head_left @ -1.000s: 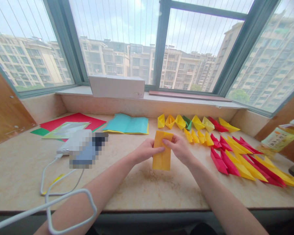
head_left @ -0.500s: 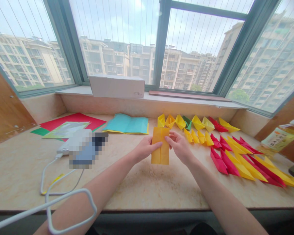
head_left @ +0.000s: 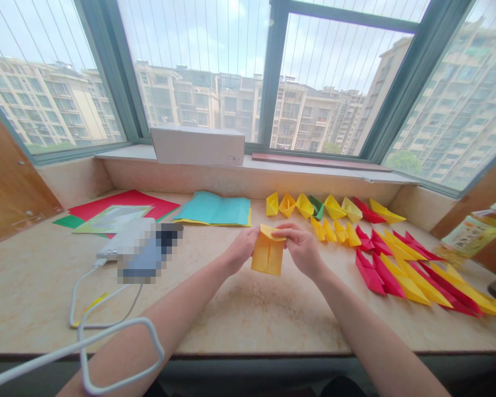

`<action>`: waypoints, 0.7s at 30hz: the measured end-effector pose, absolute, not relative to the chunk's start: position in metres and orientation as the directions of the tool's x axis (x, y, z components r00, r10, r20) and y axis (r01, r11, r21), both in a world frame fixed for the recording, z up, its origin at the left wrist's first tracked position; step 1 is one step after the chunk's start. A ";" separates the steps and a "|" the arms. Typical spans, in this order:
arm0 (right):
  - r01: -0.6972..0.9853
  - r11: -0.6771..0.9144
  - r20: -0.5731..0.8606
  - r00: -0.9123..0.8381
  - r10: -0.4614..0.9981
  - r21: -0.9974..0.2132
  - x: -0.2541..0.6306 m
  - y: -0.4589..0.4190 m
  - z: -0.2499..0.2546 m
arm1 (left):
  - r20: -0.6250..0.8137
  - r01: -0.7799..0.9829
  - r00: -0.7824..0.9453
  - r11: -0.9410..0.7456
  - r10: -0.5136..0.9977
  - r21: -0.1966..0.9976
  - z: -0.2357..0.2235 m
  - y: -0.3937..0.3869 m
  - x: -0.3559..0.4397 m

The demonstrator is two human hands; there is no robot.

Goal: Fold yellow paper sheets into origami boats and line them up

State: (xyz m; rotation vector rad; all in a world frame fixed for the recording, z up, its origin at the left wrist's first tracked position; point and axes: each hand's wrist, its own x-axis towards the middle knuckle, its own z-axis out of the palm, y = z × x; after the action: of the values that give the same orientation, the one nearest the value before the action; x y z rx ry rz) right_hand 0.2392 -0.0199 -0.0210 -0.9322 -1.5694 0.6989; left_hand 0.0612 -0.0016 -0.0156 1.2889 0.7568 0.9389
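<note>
A folded sheet of yellow paper [head_left: 267, 258] is held up between my two hands above the counter, a crease or seam running down its middle. Its left edge is gripped by my left hand [head_left: 242, 251], the fingers partly behind the sheet. My right hand [head_left: 301, 247] pinches the upper right part, where the top edge bends over toward me. Beyond and to the right stand folded paper boats, among them a yellow boat [head_left: 304, 205], a green boat [head_left: 316, 206] and a red boat [head_left: 368, 264].
Teal paper [head_left: 215, 208] lies over yellow sheets at the back. On the left are red paper [head_left: 149, 201], a white device [head_left: 116, 242] with a white cable [head_left: 119, 325], and a blurred-out object [head_left: 143, 259]. A bottle [head_left: 477, 229] stands at right; a white box [head_left: 198, 146] rests on the sill.
The yellow paper's top edge has been bent down toward me, and the sheet looks shorter. My right hand has turned and moved onto that fold. The things on the counter stay put.
</note>
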 end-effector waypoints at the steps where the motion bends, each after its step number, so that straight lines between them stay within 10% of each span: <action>1: 0.235 0.532 0.533 -0.065 0.844 -0.814 0.239 -0.021 -0.021 | 0.030 -0.175 0.457 0.057 0.889 0.983 -0.015 -0.002 0.061; 21: 0.041 0.433 0.431 -0.062 0.900 -0.900 0.240 -0.017 -0.023 | 0.139 -0.164 0.428 -0.074 0.893 0.984 -0.010 -0.005 0.060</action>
State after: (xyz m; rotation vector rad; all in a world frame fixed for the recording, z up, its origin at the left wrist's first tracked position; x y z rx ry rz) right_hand 0.2399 -0.0167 -0.0232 -0.8842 -1.4645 0.8815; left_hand 0.0596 -0.0053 -0.0099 1.3624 0.7161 1.0085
